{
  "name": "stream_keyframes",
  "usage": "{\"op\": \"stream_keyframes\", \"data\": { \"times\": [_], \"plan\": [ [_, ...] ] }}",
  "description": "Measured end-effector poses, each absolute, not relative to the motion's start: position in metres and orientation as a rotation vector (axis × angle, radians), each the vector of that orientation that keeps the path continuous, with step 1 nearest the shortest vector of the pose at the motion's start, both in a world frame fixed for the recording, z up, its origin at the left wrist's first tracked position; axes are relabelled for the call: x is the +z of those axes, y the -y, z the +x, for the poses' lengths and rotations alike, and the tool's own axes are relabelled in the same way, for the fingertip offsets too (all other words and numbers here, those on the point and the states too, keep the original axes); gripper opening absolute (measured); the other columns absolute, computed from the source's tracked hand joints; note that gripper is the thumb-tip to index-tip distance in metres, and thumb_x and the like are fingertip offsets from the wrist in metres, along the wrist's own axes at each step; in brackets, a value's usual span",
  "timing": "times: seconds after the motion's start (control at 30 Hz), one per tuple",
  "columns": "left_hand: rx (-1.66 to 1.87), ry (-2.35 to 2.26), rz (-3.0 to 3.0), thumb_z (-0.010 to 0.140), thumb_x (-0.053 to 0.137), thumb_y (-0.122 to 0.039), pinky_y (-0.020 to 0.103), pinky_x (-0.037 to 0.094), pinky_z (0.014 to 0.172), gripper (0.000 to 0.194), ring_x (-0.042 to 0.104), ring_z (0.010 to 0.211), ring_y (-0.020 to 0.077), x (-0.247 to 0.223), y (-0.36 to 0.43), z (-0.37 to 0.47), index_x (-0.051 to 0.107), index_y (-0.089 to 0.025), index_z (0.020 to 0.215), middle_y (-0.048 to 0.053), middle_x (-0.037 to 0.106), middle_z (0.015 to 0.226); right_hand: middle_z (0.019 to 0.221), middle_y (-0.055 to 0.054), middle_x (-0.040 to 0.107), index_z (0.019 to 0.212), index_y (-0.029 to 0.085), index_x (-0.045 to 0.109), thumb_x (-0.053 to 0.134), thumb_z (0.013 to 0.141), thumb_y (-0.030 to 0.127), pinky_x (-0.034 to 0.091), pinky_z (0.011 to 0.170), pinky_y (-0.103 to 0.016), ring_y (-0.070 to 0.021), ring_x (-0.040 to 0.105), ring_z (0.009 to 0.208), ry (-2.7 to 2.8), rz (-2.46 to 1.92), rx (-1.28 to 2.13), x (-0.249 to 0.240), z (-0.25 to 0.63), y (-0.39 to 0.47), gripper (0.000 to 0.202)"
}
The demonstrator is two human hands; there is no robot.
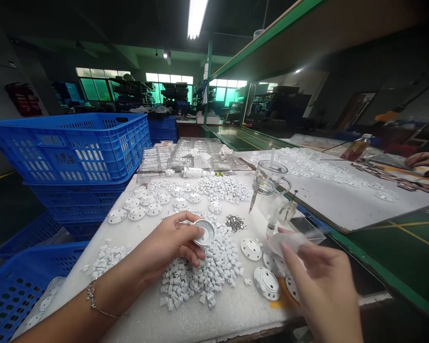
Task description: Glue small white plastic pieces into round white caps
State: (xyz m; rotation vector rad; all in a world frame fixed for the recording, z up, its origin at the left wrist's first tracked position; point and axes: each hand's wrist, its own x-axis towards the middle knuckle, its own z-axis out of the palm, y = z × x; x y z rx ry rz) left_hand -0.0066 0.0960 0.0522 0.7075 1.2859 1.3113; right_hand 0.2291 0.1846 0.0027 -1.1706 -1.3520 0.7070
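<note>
My left hand [180, 238] pinches a small round white plastic cap [208, 234] between thumb and fingers, its hollow side facing me. Beneath it spreads a heap of small white plastic pieces [200, 281]. On the right, my right hand [318, 276] is closed around a translucent whitish object [289, 239], blurred, its kind unclear. Near that hand lie several white discs with holes, one a white disc [267, 283] close to the front edge. A little pile of tiny metal parts [235, 223] sits between the hands, farther back.
Blue crates [67, 152] stand stacked at left. Behind the heap are more white discs [153, 208], another heap [225, 189] and clear trays [196, 152]. A glass mug [271, 176] stands at right. Beyond, another person's hand [423, 159] rests over a second table [307, 195].
</note>
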Motion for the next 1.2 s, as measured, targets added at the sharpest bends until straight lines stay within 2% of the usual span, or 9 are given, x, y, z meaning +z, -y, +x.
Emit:
{"op": "stream_keyframes", "data": {
  "times": [0.17, 0.27, 0.43, 0.57, 0.7, 0.77, 0.87, 1.1, 1.2],
  "plan": [
    [1.284, -1.296, 0.709, 0.082, 0.071, -0.022, 0.022, 0.055, 0.047, 0.031, 0.065, 0.055, 0.0143, 0.053, -0.095, -0.002, 0.051, -0.015, 0.103, 0.001, 0.062, 0.07, 0.101, -0.01, 0.066, 0.096, 0.023, 0.046, 0.066, 0.073, 0.061, 0.055, 0.073, -0.036, -0.0291, 0.068, 0.097, 1.545, -1.305, 0.483, -0.002, 0.231, -0.197, 0.048],
    [1.276, -1.3, 0.727, 0.083, 0.07, -0.023, 0.022, 0.054, 0.047, 0.029, 0.064, 0.054, 0.0138, 0.052, -0.095, -0.003, 0.051, -0.015, 0.103, 0.001, 0.062, 0.069, 0.103, -0.013, 0.067, 0.1, 0.023, 0.046, 0.062, 0.076, 0.06, 0.054, 0.071, -0.038, -0.0304, 0.068, 0.096, 1.592, -1.341, 0.403, -0.01, 0.233, -0.204, 0.047],
    [1.256, -1.295, 0.722, 0.084, 0.069, -0.024, 0.022, 0.054, 0.048, 0.028, 0.064, 0.055, 0.0139, 0.051, -0.093, -0.003, 0.052, -0.016, 0.104, 0.0, 0.062, 0.068, 0.109, -0.013, 0.067, 0.11, 0.022, 0.045, 0.062, 0.079, 0.058, 0.054, 0.078, -0.039, -0.0288, 0.066, 0.102, 1.677, -1.278, 0.463, -0.012, 0.241, -0.204, 0.051],
    [1.243, -1.303, 0.722, 0.084, 0.069, -0.024, 0.022, 0.055, 0.049, 0.025, 0.064, 0.057, 0.0139, 0.054, -0.092, -0.001, 0.053, -0.016, 0.102, -0.001, 0.06, 0.067, 0.105, -0.01, 0.067, 0.119, 0.021, 0.049, 0.061, 0.08, 0.061, 0.05, 0.078, -0.04, -0.0254, 0.065, 0.091, 1.594, -1.312, 0.319, 0.016, 0.257, -0.197, 0.057],
    [1.252, -1.291, 0.732, 0.086, 0.068, -0.023, 0.02, 0.055, 0.049, 0.023, 0.064, 0.059, 0.0133, 0.057, -0.092, 0.0, 0.054, -0.016, 0.103, -0.001, 0.06, 0.068, 0.097, -0.012, 0.065, 0.11, 0.018, 0.061, 0.049, 0.082, 0.063, 0.044, 0.079, -0.043, -0.0273, 0.058, 0.086, 1.606, -1.432, 0.087, 0.044, 0.273, -0.229, 0.055],
    [1.248, -1.297, 0.732, 0.087, 0.067, -0.022, 0.02, 0.054, 0.049, 0.023, 0.064, 0.059, 0.0133, 0.059, -0.092, 0.001, 0.054, -0.016, 0.105, -0.001, 0.06, 0.066, 0.1, -0.012, 0.065, 0.106, 0.017, 0.066, 0.05, 0.079, 0.059, 0.042, 0.082, -0.043, -0.028, 0.057, 0.091, 1.714, -1.42, 0.107, 0.052, 0.274, -0.258, 0.052],
    [1.248, -1.296, 0.736, 0.086, 0.068, -0.022, 0.02, 0.054, 0.049, 0.023, 0.064, 0.059, 0.013, 0.06, -0.091, 0.001, 0.054, -0.016, 0.103, -0.001, 0.06, 0.067, 0.098, -0.011, 0.065, 0.096, 0.018, 0.071, 0.057, 0.076, 0.053, 0.043, 0.08, -0.039, -0.0263, 0.058, 0.088, 1.859, -1.392, 0.211, 0.056, 0.268, -0.296, 0.042],
    [1.246, -1.286, 0.753, 0.085, 0.069, -0.025, 0.02, 0.054, 0.049, 0.022, 0.063, 0.058, 0.0128, 0.054, -0.091, 0.0, 0.055, -0.016, 0.1, -0.002, 0.06, 0.068, 0.073, -0.005, 0.065, 0.073, 0.022, 0.071, 0.063, 0.072, 0.039, 0.043, 0.074, -0.037, -0.023, 0.058, 0.074, 1.943, -1.297, 0.308, 0.066, 0.252, -0.315, 0.019],
    [1.244, -1.273, 0.734, 0.084, 0.07, -0.025, 0.02, 0.054, 0.048, 0.026, 0.064, 0.058, 0.0131, 0.052, -0.091, 0.0, 0.054, -0.017, 0.103, -0.002, 0.06, 0.068, 0.079, -0.006, 0.067, 0.081, 0.021, 0.071, 0.063, 0.076, 0.046, 0.044, 0.075, -0.039, -0.0229, 0.06, 0.076, 1.772, -1.251, 0.287, 0.074, 0.258, -0.297, 0.027]
  ]
}}
